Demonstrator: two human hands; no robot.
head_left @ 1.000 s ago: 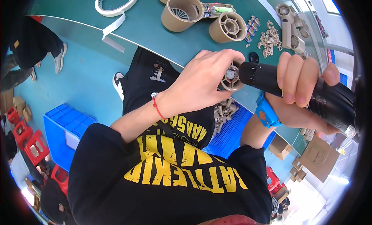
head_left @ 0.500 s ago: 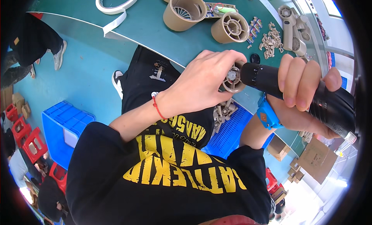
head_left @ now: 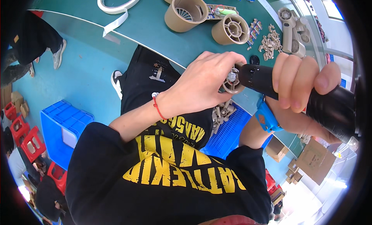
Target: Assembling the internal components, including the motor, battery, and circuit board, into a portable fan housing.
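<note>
My left hand (head_left: 201, 79) is closed round a beige fan housing (head_left: 232, 76), a round part with spokes and a pale hub facing right. The fingers wrap its far side and the thumb lies along the near side. My right hand (head_left: 296, 83) grips a black electric screwdriver (head_left: 256, 78) held nearly level. Its front end points left and meets the housing or sits just beside it; the tip itself cannot be made out. On the table beyond stand a wide beige cylinder (head_left: 197, 20) with a grille inside and a spoked beige cylinder (head_left: 221, 35).
Small beige parts (head_left: 271, 44) lie heaped on the green table (head_left: 155, 33), near handheld fan bodies (head_left: 286, 33) and circuit boards (head_left: 254, 30). A tape roll (head_left: 101, 7) is at the far left. Below the table are a blue basket (head_left: 224, 141) of parts and a blue crate (head_left: 58, 143).
The screwdriver and my right hand have shifted slightly left, toward the fan housing. My left hand keeps its hold almost unmoved.
</note>
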